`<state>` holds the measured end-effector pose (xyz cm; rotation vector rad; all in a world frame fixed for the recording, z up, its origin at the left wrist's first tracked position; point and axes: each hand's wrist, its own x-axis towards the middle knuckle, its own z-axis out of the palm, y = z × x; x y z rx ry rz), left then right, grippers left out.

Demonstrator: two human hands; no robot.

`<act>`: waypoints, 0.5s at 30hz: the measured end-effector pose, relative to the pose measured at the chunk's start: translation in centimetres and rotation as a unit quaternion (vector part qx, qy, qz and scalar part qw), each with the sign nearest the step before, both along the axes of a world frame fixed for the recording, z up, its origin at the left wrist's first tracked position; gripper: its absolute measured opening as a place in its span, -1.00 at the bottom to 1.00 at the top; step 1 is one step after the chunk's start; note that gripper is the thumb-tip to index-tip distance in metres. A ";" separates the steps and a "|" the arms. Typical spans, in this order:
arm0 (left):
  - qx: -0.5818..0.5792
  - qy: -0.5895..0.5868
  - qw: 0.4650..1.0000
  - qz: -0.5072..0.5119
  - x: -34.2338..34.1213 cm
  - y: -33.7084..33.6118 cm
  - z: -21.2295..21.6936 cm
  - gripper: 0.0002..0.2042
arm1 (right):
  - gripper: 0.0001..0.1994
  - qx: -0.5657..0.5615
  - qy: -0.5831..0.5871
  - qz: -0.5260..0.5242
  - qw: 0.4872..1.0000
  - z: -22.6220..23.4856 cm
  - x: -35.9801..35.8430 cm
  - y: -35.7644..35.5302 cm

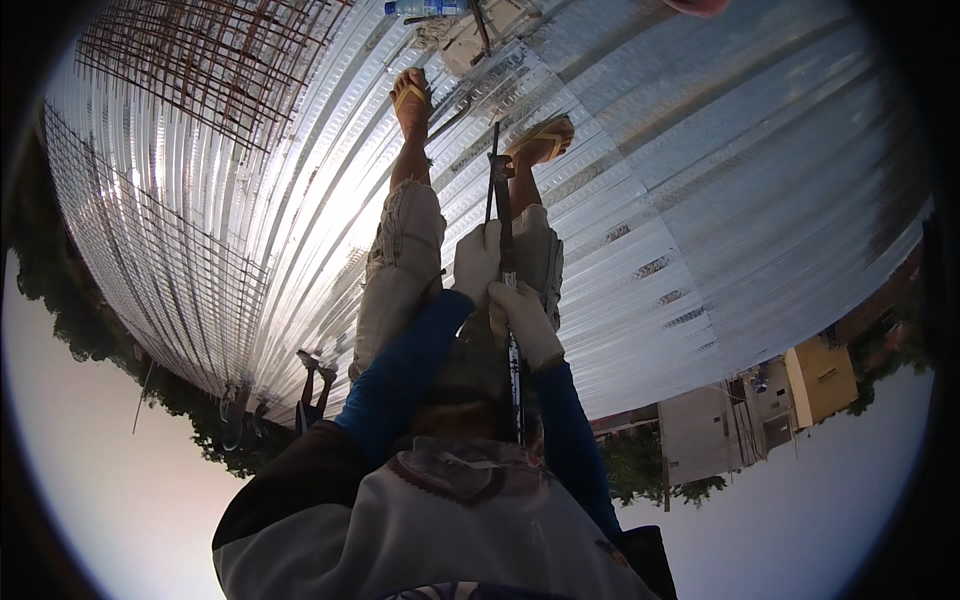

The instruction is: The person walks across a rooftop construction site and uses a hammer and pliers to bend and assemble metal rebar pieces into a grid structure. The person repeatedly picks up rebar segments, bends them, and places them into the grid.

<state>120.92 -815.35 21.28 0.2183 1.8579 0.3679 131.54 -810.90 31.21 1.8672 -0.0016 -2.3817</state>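
My right hand (525,322), in a white glove, is closed around a long dark metal bar (507,240) that runs up and down in front of my body. Its far end widens into a notched, jaw-like head between my lower legs. Just left of it and a little farther off, my gloved left hand (478,265) is closed on a thin dark rod (491,195), which reaches up beside the head of the bar and crosses close to it. Whether rod and head touch I cannot tell. The fingers partly hide both pieces.
I stand in sandals (545,140) on ribbed metal decking (650,230). Rebar mesh (220,60) spreads at the left. Ahead lie rubble (475,40) and a blue-labelled bottle (428,7). Another person (312,395) is at the lower left; buildings (700,435) stand at the lower right.
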 end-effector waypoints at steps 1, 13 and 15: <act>0.011 -0.006 1.000 0.008 0.3 0.3 0.2 -0.46 | -0.76 0.003 0.002 0.017 1.000 -0.3 0.4 0.2; -0.003 -0.035 0.996 0.088 -0.3 3.2 -0.8 -0.51 | -0.54 -0.035 -0.035 -0.047 0.998 1.2 -1.0 2.3; -0.010 -0.062 0.991 0.118 -0.9 3.2 -0.9 -0.54 | -0.52 -0.047 -0.064 -0.021 0.997 1.6 -1.9 2.8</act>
